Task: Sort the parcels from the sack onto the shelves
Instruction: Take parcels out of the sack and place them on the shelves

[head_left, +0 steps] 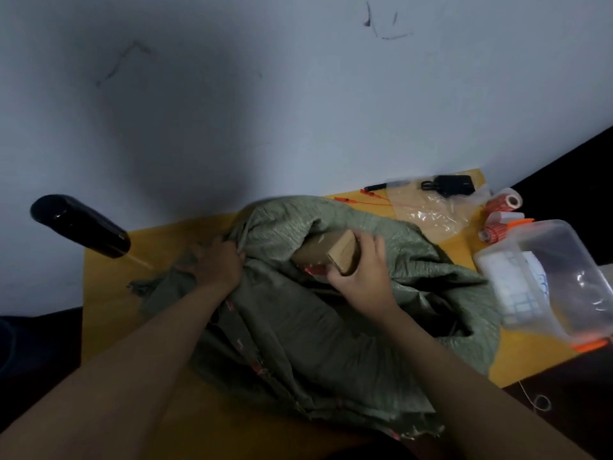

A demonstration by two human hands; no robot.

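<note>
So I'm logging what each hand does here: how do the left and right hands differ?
The left hand grips a fold of the green sack; the right hand grips a brown parcel. The left lies near the sack's left edge; the right sits at its mouth, nearer the clear box. Both are bare, with curled fingers.

Two bare forearms, uncovered from the lower frame edge up to the wrists; no sleeve, watch, bracelet or glove on either. Left hand [215, 264] and right hand [360, 270] ungloved, no rings visible on the fingers [371, 244]. Short, unpainted nails. Nothing else of the body in view.
</note>
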